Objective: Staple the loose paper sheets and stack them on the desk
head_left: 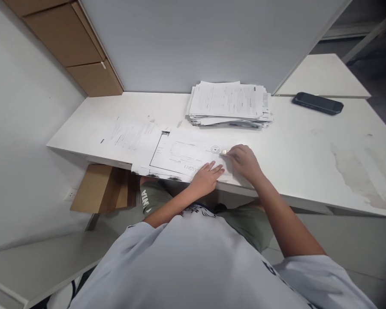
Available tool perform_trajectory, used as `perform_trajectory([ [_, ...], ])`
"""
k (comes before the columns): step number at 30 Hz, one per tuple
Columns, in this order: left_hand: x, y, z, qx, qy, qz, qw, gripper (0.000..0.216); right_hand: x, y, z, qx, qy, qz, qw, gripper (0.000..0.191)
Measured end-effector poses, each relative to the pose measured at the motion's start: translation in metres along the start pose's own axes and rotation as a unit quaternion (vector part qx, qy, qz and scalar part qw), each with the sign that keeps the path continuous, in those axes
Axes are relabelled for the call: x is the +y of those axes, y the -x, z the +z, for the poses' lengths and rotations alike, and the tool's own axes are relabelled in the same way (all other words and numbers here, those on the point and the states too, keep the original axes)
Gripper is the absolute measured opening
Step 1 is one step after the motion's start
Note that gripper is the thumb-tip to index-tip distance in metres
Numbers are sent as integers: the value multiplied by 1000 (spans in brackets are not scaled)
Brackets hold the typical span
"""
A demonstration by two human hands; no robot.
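A printed sheet (183, 150) with a black frame line and a round stamp mark lies near the front edge of the white desk, overhanging it at the lower left. My left hand (206, 178) rests flat on its lower part, fingers spread. Beside the stamp mark, my right hand (245, 162) pinches a small pale object (224, 152) against the paper's right side. That object has a light, slightly shiny face; its exact kind is too small to make out, and my fingers cover part of it.
A thick stack of printed papers (227, 101) stands at the back against a grey partition (196, 43). More printed paper (125, 133) lies left. A dark phone (318, 103) sits at the back right. Cardboard boxes (64, 36) stand at the upper left, and an open carton (93, 189) is under the desk.
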State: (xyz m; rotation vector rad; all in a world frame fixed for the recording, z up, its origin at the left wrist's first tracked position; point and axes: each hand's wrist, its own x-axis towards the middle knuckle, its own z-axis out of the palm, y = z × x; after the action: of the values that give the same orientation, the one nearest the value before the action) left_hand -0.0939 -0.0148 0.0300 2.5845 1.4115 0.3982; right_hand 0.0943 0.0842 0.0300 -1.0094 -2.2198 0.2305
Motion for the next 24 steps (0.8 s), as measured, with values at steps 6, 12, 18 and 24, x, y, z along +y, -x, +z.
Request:
perform_trajectory([
  [6, 1, 1, 4, 1, 18, -22, 1000, 47, 1, -18, -14, -98, 45, 21, 994, 16],
  [12, 2, 3, 9, -1, 17, -25, 1000, 47, 6, -21, -13, -143, 33, 30, 989, 21],
  [18, 2, 8, 12, 30, 5, -16, 999, 45, -10, 17, 13, 59, 15, 60, 996, 20],
  [24, -1, 7, 8, 11, -26, -3, 1000, 48, -16, 11, 15, -10, 98, 37, 994, 26],
])
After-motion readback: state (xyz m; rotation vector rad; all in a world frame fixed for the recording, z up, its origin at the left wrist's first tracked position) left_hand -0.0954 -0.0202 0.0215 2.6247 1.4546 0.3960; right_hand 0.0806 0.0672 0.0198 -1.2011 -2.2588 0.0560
